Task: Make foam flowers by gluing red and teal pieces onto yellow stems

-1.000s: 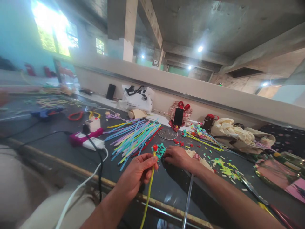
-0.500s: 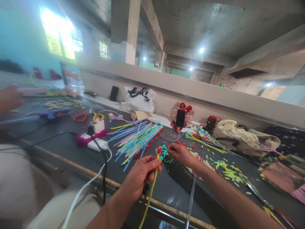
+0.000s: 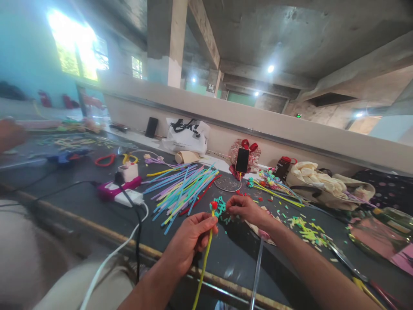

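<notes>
My left hand point(image 3: 190, 242) grips a long yellow-green stem point(image 3: 203, 267) that hangs down over the table's front edge. A small red bud point(image 3: 213, 205) sits at the stem's top. My right hand point(image 3: 245, 209) is just right of the bud, above a heap of small teal pieces point(image 3: 220, 206), with thumb and fingers pinched together; what it pinches is too small to make out. A fan of coloured strips point(image 3: 182, 189) lies on the dark table point(image 3: 80, 196) behind my left hand.
A white and pink power strip point(image 3: 121, 193) with cables lies at the left. A phone point(image 3: 241, 160) leans at the back, with a white bag point(image 3: 187, 135) beside it. Green and yellow scraps point(image 3: 306, 230) and a cloth bundle point(image 3: 322, 183) lie right. Another person's hand point(image 3: 9, 133) shows far left.
My right hand has lifted off the table near the teal pieces and pinched its fingers next to the red bud. My left hand keeps the stem almost still.
</notes>
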Demonstrator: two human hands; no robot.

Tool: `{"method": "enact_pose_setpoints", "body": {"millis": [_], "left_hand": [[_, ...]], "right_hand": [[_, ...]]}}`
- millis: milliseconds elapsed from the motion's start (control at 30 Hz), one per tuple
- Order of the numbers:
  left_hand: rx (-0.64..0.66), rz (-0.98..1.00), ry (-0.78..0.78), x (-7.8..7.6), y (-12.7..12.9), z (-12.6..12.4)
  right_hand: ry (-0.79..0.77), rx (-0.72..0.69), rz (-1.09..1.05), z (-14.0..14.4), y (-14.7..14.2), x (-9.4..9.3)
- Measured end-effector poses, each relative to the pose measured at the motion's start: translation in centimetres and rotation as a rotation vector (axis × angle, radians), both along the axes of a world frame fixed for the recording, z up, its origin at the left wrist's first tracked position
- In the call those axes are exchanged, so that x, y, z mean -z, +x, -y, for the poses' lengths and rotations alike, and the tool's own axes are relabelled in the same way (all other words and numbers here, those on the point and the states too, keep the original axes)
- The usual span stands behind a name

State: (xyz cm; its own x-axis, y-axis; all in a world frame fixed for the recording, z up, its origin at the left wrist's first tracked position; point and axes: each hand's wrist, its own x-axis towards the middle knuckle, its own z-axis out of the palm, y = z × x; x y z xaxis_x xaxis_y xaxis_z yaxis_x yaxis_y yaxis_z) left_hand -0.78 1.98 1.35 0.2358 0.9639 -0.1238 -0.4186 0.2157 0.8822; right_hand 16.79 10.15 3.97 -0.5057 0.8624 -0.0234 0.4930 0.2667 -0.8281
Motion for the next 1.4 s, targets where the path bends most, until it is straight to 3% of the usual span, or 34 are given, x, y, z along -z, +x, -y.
{"method": "enact_pose_setpoints", "body": {"millis": [233,533,800,1033,1167,1400], "left_hand": [[-0.003,-0.01,-0.006,0.1,0.1,-0.1],[-0.07,0.059,-0.06,0.3,0.5,-0.3],[-0.024,0.082,-0.067,0.1,0.5,-0.1],[0.031,0.125,-0.081,0.5,0.4,-0.2],[0.119,0.2,-0.105,0.8,0.4,-0.4],[0.16,0.24,-0.118,0.5,0.3,-0.1]], "right_hand": [[-0.05,0.02,-0.155,0.1,0.1,0.5],[-0.145,-0.049,-0.331,4.2,-1.2,-0.4],[-0.087,-0.091,-0.299,4.5,-2.4,-0.5],[-0.1,0.08,-0.306,5.0,-2.6,-0.1],[-0.214,0.018,-0.368,5.3,-2.5,0.1],[-0.473,-0.072,-0.592,5.4,-2.1,0.5]]}}
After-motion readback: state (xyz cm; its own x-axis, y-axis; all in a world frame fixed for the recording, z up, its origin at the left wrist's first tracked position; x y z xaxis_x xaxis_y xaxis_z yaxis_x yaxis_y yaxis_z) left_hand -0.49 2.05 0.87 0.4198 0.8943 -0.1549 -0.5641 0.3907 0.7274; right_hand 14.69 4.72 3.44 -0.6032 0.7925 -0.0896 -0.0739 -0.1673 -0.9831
